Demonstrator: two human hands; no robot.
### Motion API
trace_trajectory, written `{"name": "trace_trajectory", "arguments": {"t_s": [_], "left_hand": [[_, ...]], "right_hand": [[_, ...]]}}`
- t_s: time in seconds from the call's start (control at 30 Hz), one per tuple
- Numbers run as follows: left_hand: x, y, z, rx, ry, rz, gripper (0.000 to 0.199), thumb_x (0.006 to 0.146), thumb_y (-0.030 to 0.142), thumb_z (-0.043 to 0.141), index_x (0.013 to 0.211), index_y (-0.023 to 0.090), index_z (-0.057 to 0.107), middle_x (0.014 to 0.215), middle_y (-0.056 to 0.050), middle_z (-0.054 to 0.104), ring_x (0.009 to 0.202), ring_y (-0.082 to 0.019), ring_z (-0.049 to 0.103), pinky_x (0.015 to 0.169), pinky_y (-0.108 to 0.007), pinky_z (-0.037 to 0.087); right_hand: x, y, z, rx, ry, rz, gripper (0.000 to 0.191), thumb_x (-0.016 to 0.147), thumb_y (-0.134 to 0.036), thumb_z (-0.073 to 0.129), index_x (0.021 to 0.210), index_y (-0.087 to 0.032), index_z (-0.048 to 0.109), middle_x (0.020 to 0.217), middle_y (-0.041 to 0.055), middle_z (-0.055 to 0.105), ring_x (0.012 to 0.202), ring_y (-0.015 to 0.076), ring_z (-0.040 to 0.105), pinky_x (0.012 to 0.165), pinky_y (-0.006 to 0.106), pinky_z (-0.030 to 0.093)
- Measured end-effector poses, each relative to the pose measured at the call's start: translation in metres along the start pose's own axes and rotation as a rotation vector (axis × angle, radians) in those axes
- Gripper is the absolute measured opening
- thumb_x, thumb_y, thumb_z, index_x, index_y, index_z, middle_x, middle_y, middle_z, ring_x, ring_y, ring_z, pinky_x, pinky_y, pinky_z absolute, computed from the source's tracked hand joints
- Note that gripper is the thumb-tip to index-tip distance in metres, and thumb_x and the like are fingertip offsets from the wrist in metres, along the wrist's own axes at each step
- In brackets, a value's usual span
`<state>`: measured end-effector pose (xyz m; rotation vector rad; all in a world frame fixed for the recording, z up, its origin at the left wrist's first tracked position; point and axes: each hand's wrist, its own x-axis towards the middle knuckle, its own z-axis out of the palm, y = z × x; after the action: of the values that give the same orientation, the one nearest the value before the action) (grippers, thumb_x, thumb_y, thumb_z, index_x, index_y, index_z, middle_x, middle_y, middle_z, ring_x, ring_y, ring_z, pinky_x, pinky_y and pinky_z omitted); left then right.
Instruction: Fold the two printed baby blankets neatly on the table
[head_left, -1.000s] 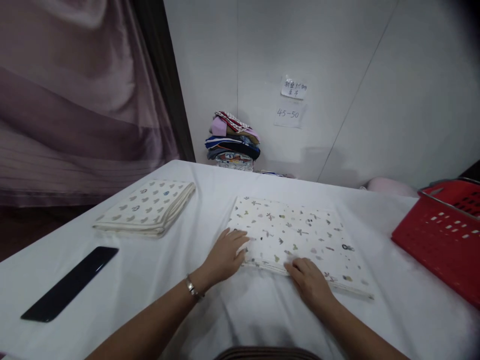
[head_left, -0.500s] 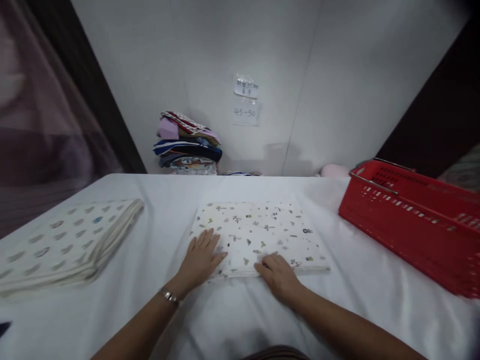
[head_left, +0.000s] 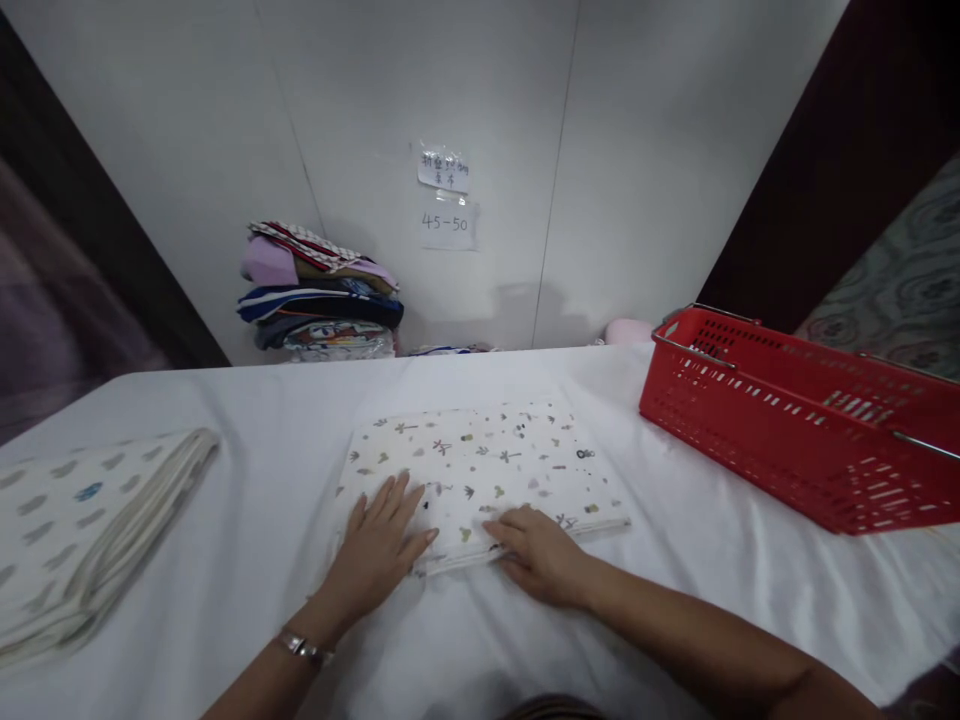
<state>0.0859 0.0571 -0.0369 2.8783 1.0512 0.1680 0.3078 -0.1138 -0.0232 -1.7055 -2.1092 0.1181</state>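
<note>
Printed cloth (head_left: 480, 470) is laid folded on the white-covered counter (head_left: 255, 520), left of the red basket (head_left: 787, 440), gap between; second folded cloth (head_left: 127, 510) is seen farther left of the basket; left hand (head_left: 371, 555) is laid flat on the printed cloth's near corner farther from the basket, fingers spread; right hand (head_left: 547, 560) is placed at the near edge, closer to the basket, fingers bent, pinch cannot be told; top layer could be skewed if pressed and dragged; edges could be misaligned if only upper layers are caught; creased cover could be dragged along.
</note>
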Motion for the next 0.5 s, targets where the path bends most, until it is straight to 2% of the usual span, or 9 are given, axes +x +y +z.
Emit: {"name": "trace_trajectory", "arguments": {"t_s": [0.1,0.2,0.3,0.37,0.4,0.5], "left_hand": [[-0.002,0.001,0.006,0.013,-0.039,0.006,0.069,0.084,0.062,0.032,0.140,0.022,0.035,0.150,-0.007,0.024,0.138,-0.030,0.018,0.110,-0.053,0.015],[-0.003,-0.001,0.008,0.002,-0.085,-0.020,0.070,0.084,0.062,0.032,0.141,0.022,0.034,0.150,-0.006,0.021,0.139,-0.029,0.015,0.111,-0.052,0.013],[0.007,-0.005,-0.006,-0.043,-0.204,-0.042,0.068,0.082,0.061,0.037,0.139,0.024,0.036,0.150,-0.005,0.022,0.138,-0.030,0.017,0.110,-0.051,0.017],[0.023,-0.011,-0.021,-0.074,-0.263,-0.073,0.066,0.082,0.060,0.035,0.137,0.024,0.040,0.149,-0.006,0.025,0.137,-0.030,0.021,0.108,-0.051,0.023],[0.033,-0.015,-0.028,-0.073,-0.255,-0.095,0.065,0.083,0.060,0.033,0.137,0.023,0.041,0.149,-0.007,0.025,0.137,-0.030,0.022,0.108,-0.050,0.024],[0.064,-0.028,-0.037,0.029,-0.108,-0.168,0.066,0.085,0.057,0.029,0.140,0.020,0.035,0.151,-0.008,0.020,0.139,-0.029,0.016,0.109,-0.052,0.019]], "right_hand": [[0.017,0.013,-0.026,0.117,0.007,0.067,0.044,0.088,-0.033,0.049,0.130,-0.020,0.047,0.135,0.0110,0.046,0.121,0.0217,0.043,0.098,0.037,0.040],[0.048,0.039,-0.043,0.077,-0.030,0.160,0.048,0.090,-0.037,0.044,0.133,-0.016,0.046,0.145,0.0121,0.035,0.132,0.0233,0.032,0.106,0.040,0.031],[0.084,0.072,-0.046,-0.001,-0.120,0.267,0.056,0.091,-0.040,0.042,0.138,-0.010,0.039,0.149,0.0146,0.026,0.137,0.0259,0.021,0.111,0.040,0.022],[0.105,0.093,-0.041,-0.048,-0.182,0.328,0.061,0.091,-0.044,0.039,0.141,-0.009,0.034,0.151,0.0150,0.020,0.139,0.0280,0.015,0.111,0.041,0.018],[0.114,0.102,-0.038,-0.069,-0.204,0.356,0.062,0.091,-0.047,0.037,0.141,-0.010,0.032,0.151,0.0144,0.018,0.139,0.0287,0.012,0.111,0.043,0.017],[0.131,0.123,-0.026,-0.118,-0.241,0.440,0.063,0.092,-0.052,0.030,0.143,-0.015,0.030,0.153,0.0112,0.015,0.140,0.0284,0.008,0.110,0.046,0.012]]}}
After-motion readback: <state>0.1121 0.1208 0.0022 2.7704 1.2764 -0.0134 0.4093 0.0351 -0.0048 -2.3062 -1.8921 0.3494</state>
